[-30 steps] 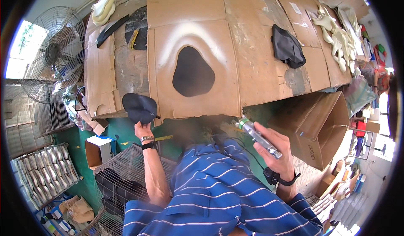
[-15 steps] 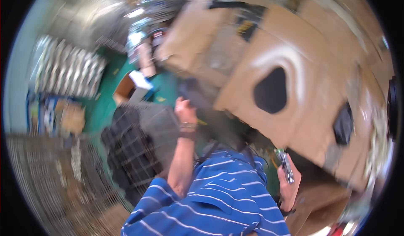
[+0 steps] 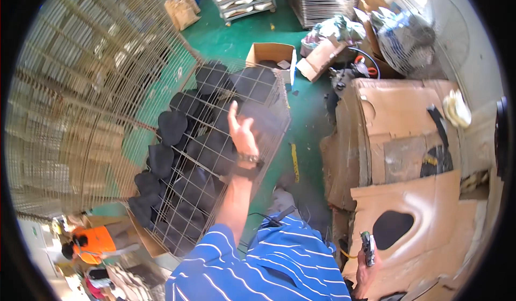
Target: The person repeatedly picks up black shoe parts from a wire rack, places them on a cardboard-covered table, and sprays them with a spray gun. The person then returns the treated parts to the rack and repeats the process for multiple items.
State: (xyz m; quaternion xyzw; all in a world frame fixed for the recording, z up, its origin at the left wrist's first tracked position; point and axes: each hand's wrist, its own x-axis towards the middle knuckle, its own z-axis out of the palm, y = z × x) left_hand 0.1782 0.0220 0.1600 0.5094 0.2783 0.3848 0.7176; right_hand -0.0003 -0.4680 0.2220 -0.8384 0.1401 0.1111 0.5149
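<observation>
My left hand hovers with fingers spread over a tilted wire rack, and it holds nothing. Several flat black shaped pieces lie in rows on the rack, just under and left of the hand. The hand is blurred. My right hand is low by my side, shut on a slim grey-green hand tool that points upward. It hangs beside the cardboard-covered table, close to a dark oval patch ringed in white.
Stacked wire racks fill the left. An open cardboard box sits on the green floor beyond the rack. A fan stands top right. A person in orange is at lower left.
The view has swung left from the cardboard table to the wire rack. My left hand held a black piece before and is now empty. My right hand has dropped lower with the tool.
</observation>
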